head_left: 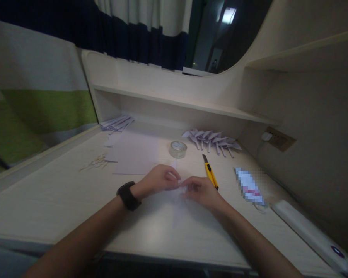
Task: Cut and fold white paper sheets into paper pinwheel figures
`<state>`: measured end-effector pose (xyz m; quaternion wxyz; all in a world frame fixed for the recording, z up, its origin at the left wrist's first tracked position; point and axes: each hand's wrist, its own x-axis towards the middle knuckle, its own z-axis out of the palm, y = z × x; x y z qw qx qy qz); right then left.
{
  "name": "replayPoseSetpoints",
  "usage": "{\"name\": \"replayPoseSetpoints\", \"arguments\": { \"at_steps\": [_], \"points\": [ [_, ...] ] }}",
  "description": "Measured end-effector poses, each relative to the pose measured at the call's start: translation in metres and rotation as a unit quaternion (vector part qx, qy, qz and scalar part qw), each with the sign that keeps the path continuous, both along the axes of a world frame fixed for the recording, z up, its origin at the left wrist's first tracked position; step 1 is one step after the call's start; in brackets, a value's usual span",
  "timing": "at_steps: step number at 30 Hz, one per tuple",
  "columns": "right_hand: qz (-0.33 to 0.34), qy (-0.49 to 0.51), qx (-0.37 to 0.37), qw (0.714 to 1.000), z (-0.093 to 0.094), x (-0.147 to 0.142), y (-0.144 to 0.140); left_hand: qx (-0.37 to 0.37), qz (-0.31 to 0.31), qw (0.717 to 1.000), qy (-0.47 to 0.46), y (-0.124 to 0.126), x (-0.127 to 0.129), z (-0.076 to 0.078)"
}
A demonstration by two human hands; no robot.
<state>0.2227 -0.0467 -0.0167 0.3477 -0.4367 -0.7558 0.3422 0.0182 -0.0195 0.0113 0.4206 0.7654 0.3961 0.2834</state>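
My left hand [159,178], with a dark watch on the wrist, is closed in a pinch over the middle of the desk. Close against its fingertips, my right hand [201,191] pinches too. Between them is a thin pale strip of paper [177,216], faint and blurred, running down toward the desk's front; its exact shape is hard to make out. Just beyond the hands stands a roll of clear tape [178,150]. A yellow utility knife [211,172] lies right behind my right hand, its blade end pointing away.
Pale paper sheets [136,150] lie left of the tape, near thin sticks or ties [95,162]. Rolled paper sticks [117,123] are at the back left, folded paper pinwheels [211,139] at the back right. A phone [249,187] and a long white bar [307,235] are on the right.
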Motion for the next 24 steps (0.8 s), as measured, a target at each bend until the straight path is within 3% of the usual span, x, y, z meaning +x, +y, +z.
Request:
{"name": "replayPoseSetpoints", "arguments": {
  "at_steps": [10,15,18,24],
  "points": [
    [-0.045,0.066,-0.066,0.995,0.007,-0.005,0.001,0.008,0.018,0.999,-0.045,0.0,-0.001,-0.007],
    [-0.055,0.132,-0.086,0.986,-0.002,-0.008,0.002,0.001,0.025,0.997,-0.077,0.0,0.0,-0.01],
    [-0.077,0.139,-0.067,0.985,-0.008,-0.009,0.002,0.01,0.039,0.997,-0.069,-0.002,0.002,-0.01],
    [-0.03,0.118,0.018,0.992,-0.005,-0.011,-0.001,-0.013,0.061,0.996,-0.067,-0.004,0.004,-0.006]
  ]
}}
